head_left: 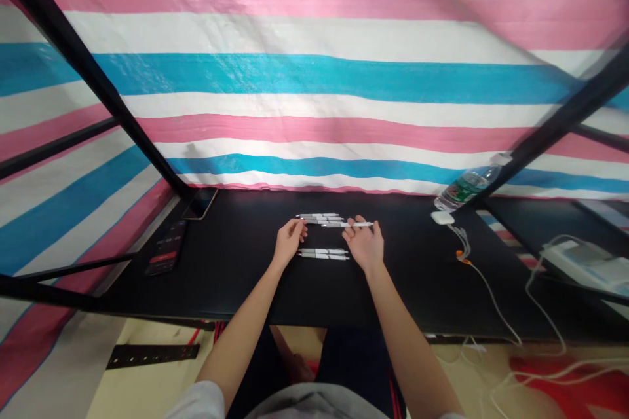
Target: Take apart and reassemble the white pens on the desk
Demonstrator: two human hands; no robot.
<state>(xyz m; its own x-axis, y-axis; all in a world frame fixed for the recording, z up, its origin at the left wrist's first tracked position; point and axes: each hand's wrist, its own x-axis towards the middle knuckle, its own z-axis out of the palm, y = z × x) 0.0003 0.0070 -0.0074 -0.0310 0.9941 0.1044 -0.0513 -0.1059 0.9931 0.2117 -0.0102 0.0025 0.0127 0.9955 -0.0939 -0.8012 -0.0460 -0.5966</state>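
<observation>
A white pen with a grey grip (339, 224) lies across the fingers of my right hand (367, 249), its back end by the thumb. My left hand (289, 245) has its fingers curled together at the left end of another white pen (330, 220), which lies in the upper group; the fingertips partly cover that end. Just beyond is one more white pen (319, 215). Closer to me, a second group of similar pens (324, 254) rests side by side on the black tabletop (236, 275), between my two hands.
Two phones, one lit (167, 249) and one dark (200, 203), lie at the left. A water bottle (464, 188) leans at the back right near a white charger (443, 217) with cables. Black frame posts (118, 105) and striped sheeting (314, 78) enclose the table.
</observation>
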